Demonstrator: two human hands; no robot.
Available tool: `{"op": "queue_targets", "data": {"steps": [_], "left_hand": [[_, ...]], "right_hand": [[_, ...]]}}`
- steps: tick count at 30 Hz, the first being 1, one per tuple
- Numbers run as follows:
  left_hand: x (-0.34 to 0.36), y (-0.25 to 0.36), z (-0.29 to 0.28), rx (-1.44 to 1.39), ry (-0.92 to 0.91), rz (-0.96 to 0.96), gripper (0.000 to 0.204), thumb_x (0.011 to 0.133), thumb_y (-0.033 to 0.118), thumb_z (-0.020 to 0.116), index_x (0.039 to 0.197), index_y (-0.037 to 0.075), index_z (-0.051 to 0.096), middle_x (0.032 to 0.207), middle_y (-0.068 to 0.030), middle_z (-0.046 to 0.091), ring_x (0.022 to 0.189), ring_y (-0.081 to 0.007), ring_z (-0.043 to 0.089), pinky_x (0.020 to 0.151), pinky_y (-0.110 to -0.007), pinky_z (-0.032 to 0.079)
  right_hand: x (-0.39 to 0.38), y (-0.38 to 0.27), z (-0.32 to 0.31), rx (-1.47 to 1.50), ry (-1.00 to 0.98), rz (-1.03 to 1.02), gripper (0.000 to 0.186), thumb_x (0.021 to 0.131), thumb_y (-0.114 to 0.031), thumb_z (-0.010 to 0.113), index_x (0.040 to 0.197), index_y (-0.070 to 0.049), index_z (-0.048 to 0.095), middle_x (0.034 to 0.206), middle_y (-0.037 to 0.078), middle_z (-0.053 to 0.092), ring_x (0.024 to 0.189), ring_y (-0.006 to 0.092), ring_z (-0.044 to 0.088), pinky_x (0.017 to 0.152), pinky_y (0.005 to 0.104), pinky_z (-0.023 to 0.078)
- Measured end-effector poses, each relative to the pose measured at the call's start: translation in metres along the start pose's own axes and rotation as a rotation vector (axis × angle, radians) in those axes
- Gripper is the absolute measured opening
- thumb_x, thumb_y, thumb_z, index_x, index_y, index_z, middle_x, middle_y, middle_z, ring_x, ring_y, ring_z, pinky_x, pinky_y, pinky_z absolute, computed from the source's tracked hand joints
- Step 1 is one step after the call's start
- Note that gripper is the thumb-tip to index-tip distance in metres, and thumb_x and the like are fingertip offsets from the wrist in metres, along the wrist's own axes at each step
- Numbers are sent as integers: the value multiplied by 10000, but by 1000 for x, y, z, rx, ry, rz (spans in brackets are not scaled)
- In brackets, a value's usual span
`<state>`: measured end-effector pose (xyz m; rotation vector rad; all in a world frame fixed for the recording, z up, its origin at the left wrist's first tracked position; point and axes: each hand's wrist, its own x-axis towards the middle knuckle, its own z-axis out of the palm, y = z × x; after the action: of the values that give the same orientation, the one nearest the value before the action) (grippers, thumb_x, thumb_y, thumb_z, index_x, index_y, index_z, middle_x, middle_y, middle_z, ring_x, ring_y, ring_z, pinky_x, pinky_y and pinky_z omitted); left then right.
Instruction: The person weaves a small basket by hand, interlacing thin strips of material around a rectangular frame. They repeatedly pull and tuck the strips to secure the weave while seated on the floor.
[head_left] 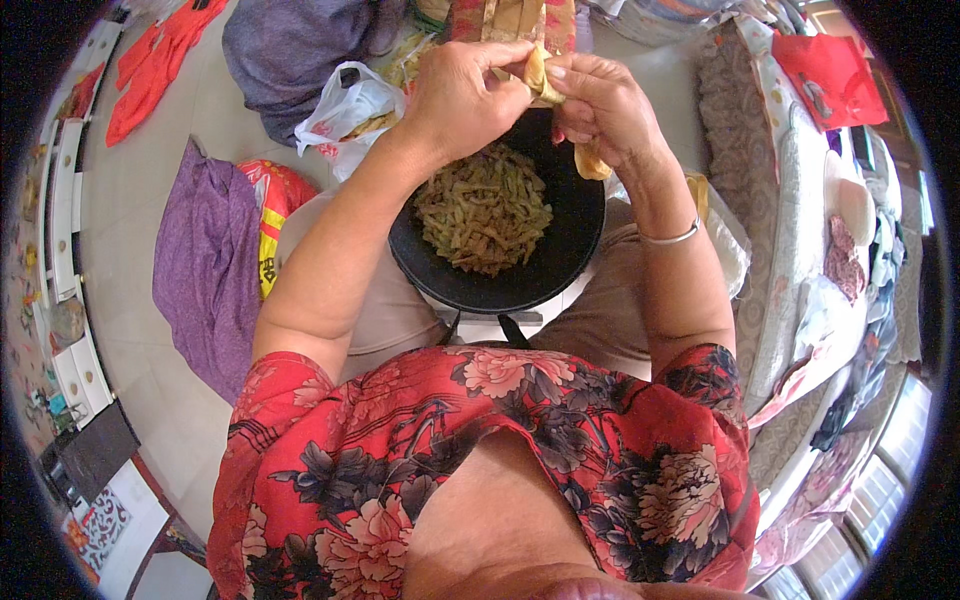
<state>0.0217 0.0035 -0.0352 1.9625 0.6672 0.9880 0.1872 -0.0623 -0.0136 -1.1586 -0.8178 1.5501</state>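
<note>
My left hand (475, 95) pinches the upper part of a folded pale yellow piece (539, 75), its fingertips closed on it. My right hand (610, 115) grips the same piece from the right with thumb and fingers; a yellowish-brown piece (591, 160) hangs below its fingers, and I cannot tell whether the two are joined. Beneath both hands, between my legs, sits a black round pot (500, 292) holding a heap of brownish-green strips (485, 215).
A white plastic bag (350, 105), a grey cloth bundle (295, 55) and a patterned box (505, 20) lie ahead. Left are purple cloth (200, 260) and red gloves (165, 60). A sofa (770, 330) with clothes and a red bag (828, 80) line the right.
</note>
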Motion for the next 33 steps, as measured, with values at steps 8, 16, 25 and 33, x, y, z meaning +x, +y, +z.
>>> {"op": "queue_targets", "data": {"steps": [8,16,25,33], "left_hand": [[2,2,-4,103,-82,-58,146,789,123,590,839,-11,619,647,-30,608,576,-68,563,520,-223,461],[3,20,-30,-1162,-346,-548,107,769,121,538,715,29,546,472,35,357,390,-55,344,356,-201,297],[-1,6,-55,-622,-513,-353,212,761,187,593,620,33,552,502,28,447,407,-33,375,383,-184,301],[-6,-5,-47,-80,-319,-10,306,835,299,586,781,0,624,602,11,564,585,-113,537,571,-264,434]], "right_hand": [[0,7,3,196,-129,-36,81,879,-117,528,937,-80,571,588,-70,389,450,21,305,381,187,248],[-18,-23,-4,-310,-158,-277,272,819,-216,617,1005,-18,600,746,7,599,522,28,464,436,173,364],[-16,-7,-15,-638,-110,-333,196,869,-166,589,752,-12,621,565,-21,511,521,44,464,465,201,366],[-13,-5,-11,-544,-78,-320,240,867,-192,593,721,-2,596,583,-12,498,491,60,472,445,222,398]]}}
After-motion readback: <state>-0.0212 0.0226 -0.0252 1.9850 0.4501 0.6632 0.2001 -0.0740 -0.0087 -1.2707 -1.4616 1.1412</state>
